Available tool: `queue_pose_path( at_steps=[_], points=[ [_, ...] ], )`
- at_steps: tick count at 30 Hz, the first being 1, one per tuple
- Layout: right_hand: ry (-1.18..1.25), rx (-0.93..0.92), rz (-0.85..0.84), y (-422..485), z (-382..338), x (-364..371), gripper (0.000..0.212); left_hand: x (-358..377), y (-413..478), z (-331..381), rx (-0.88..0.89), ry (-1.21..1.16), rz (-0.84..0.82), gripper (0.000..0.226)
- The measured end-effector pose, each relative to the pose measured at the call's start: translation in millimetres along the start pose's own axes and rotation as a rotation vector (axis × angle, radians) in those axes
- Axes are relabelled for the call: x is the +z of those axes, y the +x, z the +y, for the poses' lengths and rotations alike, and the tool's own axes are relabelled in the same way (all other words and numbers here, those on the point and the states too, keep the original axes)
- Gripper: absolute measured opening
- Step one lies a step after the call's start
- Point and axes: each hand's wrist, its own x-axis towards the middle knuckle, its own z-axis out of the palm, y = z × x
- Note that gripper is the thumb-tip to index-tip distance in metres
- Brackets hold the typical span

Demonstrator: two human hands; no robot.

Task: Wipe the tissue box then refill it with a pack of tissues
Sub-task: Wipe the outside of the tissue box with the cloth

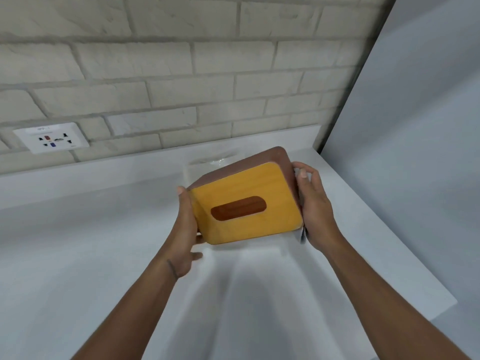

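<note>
Because the tissue box (246, 203) is held tilted above the counter (78, 229), slotted face toward the camera, the left hand (185, 229) and right hand (315, 211) grip its opposite ends, likely to turn it for wiping. The box hides most fingers, and a blurred dark strip (303, 236) under the right palm may be a cloth.

Indoor domestic-style room (exact type cannot be determined); pale brick-pattern wall (181, 61); white multi-standard socket plate (52, 137) mounted low on it; smooth white counter (78, 229) abutting the wall; plain grey panel (415, 126) at right.
</note>
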Motion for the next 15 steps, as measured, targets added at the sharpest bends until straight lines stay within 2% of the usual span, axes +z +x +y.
queue_pose_path(
  at_steps=[2, 4, 5, 9, 12, 15],
  points=[
    [-0.095, 0.023, 0.015, 2, 8, -3, 0.040, -2, -4, 6, 0.113, 0.158, 0.046, 0.097],
    [-0.194, 0.017, 0.011, 1, 11, -3, 0.059, -7, -4, 8, 0.149, 0.351, 0.091, 0.120],
    [-0.220, 0.018, -0.005, -1, 12, -3, 0.066, -10, -4, 7, 0.153, 0.461, 0.115, 0.125],
    [-0.364, 0.183, -0.125, -12, 27, -10, 0.070, -21, -7, 1, 0.212, 0.886, 0.217, 0.102],
    [-0.391, 0.419, -0.238, -14, 48, -14, 0.085, -26, -5, -10, 0.197, 1.018, 0.223, 0.094],
    [-0.380, 0.511, -0.268, -18, 61, -9, 0.076, -29, 2, -23, 0.214, 1.064, 0.209, 0.084]
  ],
)
